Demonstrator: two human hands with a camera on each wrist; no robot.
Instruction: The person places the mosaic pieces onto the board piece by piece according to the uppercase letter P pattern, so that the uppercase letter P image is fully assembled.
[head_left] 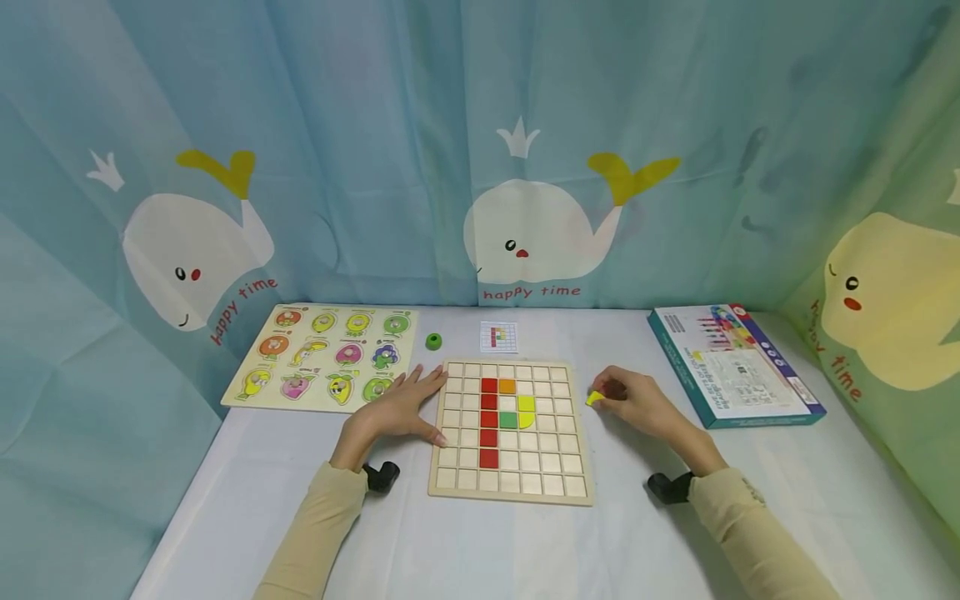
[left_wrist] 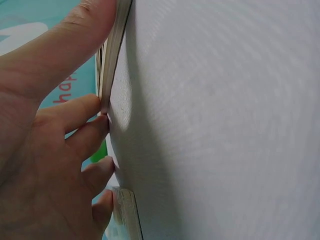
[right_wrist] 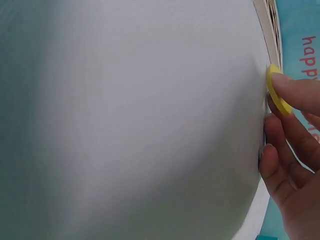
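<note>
A wooden grid board (head_left: 461, 479) lies on the table, with a column of red square tiles (head_left: 489, 420), one orange tile (head_left: 507, 387), one green tile (head_left: 507, 421) and two yellow tiles (head_left: 527, 403) in its cells. The lower yellow one has a rounded corner. My left hand (head_left: 401, 408) rests along the board's left edge, fingers spread and thumb at the frame; the left wrist view shows the thumb against the board's side. Just right of the board, my right hand (head_left: 633, 402) pinches a small yellow tile (right_wrist: 278, 92) with a curved edge between thumb and fingers.
A fruit puzzle board (head_left: 247, 396) lies at the left, partly behind my left hand. Behind the grid board are a small green round piece (head_left: 433, 342) and a pattern card (head_left: 498, 337). A teal game box (head_left: 738, 367) lies at the right. A whale-print curtain (head_left: 390, 167) hangs behind.
</note>
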